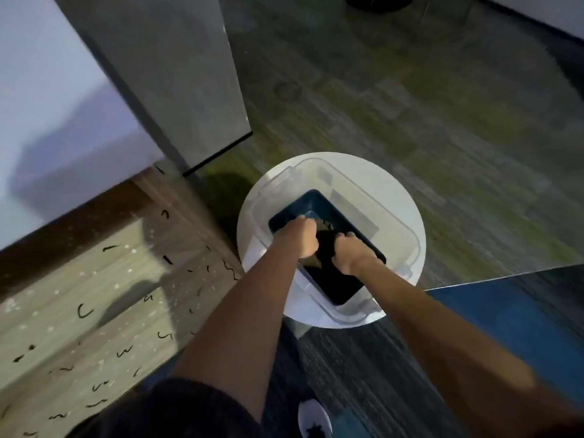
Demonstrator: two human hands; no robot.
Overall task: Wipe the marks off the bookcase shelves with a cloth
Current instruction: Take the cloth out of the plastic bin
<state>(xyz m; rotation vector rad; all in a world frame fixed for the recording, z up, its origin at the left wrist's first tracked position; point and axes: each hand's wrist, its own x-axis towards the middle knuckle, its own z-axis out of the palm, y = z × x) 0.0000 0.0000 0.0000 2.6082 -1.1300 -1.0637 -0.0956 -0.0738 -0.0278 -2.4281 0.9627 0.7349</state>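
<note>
Cloth [325,248] wadded between left hand [305,237] and right hand [350,251], axis unclear

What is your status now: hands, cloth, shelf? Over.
Left hand and right hand both grip the dark cloth, inside the clear bin. Black marks on wooden shelf, not yet wiped. Nothing seen in the way.

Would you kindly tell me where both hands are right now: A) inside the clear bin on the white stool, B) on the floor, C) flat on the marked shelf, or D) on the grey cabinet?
A: the left hand and right hand are down in the bin, gripping a dark cloth, away from the shelf.
</note>
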